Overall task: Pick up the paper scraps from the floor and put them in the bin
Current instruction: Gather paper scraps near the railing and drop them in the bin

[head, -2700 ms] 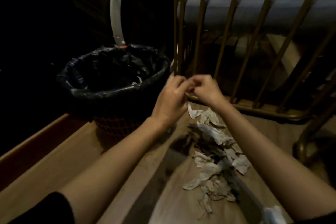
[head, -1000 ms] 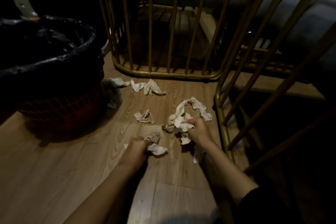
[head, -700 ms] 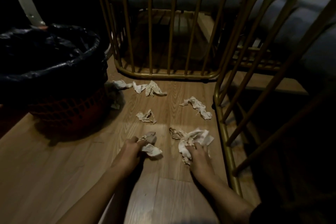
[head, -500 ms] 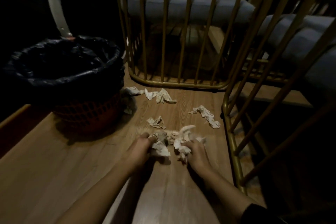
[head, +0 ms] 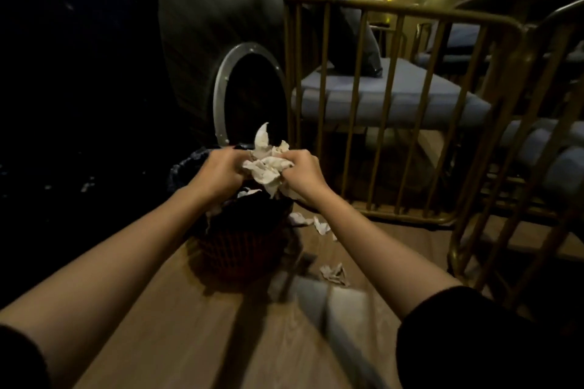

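We have the crumpled off-white wad of paper scraps (head: 264, 167) pressed between both hands, directly above the round red mesh bin with its black plastic liner (head: 243, 249). The left hand (head: 221, 172) closes its grip on the wad's left side, and the right hand (head: 303, 172) clamps the right side, fingers curled in tight. One pointed strip sticks up from the top of the wad and a loose tail hangs down toward the bin's mouth.

To finish this step well, we judge that we should lower the wad closer to the liner before letting go, then part both hands together so the bundle drops as one lump. Light paper drifts, and the hanging tail could catch the bin's rim and slide outside.

More remains to be done. A few small white scraps (head: 311, 223) lie on the wooden plank floor (head: 189, 341) just right of the bin's base, and another crumpled scrap (head: 335, 275) sits further right of the bin and nearer to us. Some pale bits appear already inside the liner.

Right of the bin stands a gold metal railing of upright bars (head: 395, 110), close to the floor scraps, so reaching there will be cramped. A blurred grey shape (head: 328, 309) crosses the floor near us from the bin; we cannot tell what it is.
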Motion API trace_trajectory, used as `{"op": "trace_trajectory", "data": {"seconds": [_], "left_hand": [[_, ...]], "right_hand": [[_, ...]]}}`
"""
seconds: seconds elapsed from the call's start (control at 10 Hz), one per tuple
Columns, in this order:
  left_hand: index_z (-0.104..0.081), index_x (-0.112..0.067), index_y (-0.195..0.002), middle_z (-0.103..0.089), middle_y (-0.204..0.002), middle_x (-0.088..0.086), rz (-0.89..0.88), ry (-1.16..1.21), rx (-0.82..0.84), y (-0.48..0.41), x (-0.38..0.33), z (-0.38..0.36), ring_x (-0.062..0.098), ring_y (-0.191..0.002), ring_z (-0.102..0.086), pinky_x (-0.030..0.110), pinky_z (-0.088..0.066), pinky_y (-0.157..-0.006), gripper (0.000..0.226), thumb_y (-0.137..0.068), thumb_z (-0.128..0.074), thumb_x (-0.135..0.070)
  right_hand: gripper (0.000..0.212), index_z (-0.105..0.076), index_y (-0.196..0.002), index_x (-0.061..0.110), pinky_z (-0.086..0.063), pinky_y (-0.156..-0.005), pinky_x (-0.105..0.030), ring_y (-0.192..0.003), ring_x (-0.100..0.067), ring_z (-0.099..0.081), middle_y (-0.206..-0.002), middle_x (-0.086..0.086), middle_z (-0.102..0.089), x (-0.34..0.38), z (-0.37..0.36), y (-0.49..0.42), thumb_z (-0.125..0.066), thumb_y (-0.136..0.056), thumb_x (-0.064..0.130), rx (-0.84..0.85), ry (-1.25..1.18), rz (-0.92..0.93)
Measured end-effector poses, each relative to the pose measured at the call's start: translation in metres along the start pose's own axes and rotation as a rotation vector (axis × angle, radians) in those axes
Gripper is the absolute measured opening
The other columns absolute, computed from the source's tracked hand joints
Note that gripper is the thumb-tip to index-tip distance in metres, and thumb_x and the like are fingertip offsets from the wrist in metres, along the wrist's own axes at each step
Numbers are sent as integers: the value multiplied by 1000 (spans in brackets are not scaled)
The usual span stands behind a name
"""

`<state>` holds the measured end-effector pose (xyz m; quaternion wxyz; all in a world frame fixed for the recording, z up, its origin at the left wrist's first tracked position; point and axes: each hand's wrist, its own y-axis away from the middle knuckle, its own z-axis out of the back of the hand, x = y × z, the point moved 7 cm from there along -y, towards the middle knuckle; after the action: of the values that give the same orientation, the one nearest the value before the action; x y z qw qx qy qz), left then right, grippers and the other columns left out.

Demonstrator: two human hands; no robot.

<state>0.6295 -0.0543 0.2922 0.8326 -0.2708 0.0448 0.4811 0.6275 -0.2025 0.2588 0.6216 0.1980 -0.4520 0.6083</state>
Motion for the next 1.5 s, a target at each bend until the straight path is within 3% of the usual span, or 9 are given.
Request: {"op": "trace_trajectory", "data": {"seconds": [0.3,0.4,0.6,0.7,0.9,1.1,1.2,1.4,1.5], "left_hand": [[-62,-16,-111,-60,-108,23,163,-144,7,-75,60,-39,41,-105,-56,41,-47,-90,31,-80,-59,-12],[-58,-31,-119,-58,-119,14,213,-179,180,-81,76,-78,35,-113,-54,43,-45,-99,43,-77,-58,-35],[-69,-13,-98,-71,-99,13,-4,-186,-200,-100,22,-83,32,-98,-62,41,-53,-81,28,-77,-52,-5],[-65,-10,-96,-64,-96,11,-133,-92,-169,-116,-26,-125,26,-94,-57,40,-49,-78,18,-81,-56,-12],[-54,-11,-113,-51,-119,14,-21,-31,293,-132,-27,-298,31,-111,-49,40,-48,-90,36,-78,-59,-8],[-12,-24,-146,2,-159,6,439,123,594,-102,63,-422,33,-145,-10,46,-28,-115,70,-90,-53,-11],[-37,-22,-138,-37,-142,-1,607,321,414,-104,104,-447,28,-134,-37,43,-33,-112,70,-79,-60,-54],[-44,4,-130,-48,-125,8,661,166,422,-92,117,-450,29,-118,-48,24,-37,-85,53,-96,-41,-37],[-44,1,-132,-48,-134,7,608,242,420,-74,111,-449,25,-122,-47,27,-40,-97,47,-99,-33,-31]], "right_hand": [[34,-67,-112,22,-56,-57,-32,-81,-23,-67,-105,-8,-71,-51,-58,-89,-66,-79,15,171,-328,-162],[37,-63,-116,15,-59,-81,-39,-94,-23,-66,-117,-3,-60,-74,-69,-102,-64,-81,2,177,-427,-162],[22,-69,-91,9,-58,-70,-27,-84,-20,-67,-95,-13,-68,-120,-25,-128,-53,-86,-5,-11,-469,-177],[22,-70,-88,14,-49,-62,-22,-81,-18,-64,-90,-7,-68,-160,-23,-132,-53,-85,-1,71,-231,-177],[27,-65,-108,19,-43,-83,-24,-114,-29,-53,-112,-8,-62,-309,-42,-112,-59,-83,12,281,195,-292],[60,-27,-137,40,-30,-108,-52,-140,-37,-11,-156,-2,-16,-389,-76,-88,-46,-90,8,493,522,-167],[63,-20,-141,39,-35,-104,-55,-134,-41,-19,-157,1,-5,-381,-85,-97,-39,-92,5,507,607,-41],[48,-29,-141,12,-38,-102,-43,-131,-34,-29,-141,-13,-41,-392,-115,-89,-35,-94,2,247,623,-112],[34,-56,-119,6,-44,-92,-33,-116,-25,-42,-122,-12,-55,-395,-118,-65,-40,-91,-4,159,554,-64]]}}
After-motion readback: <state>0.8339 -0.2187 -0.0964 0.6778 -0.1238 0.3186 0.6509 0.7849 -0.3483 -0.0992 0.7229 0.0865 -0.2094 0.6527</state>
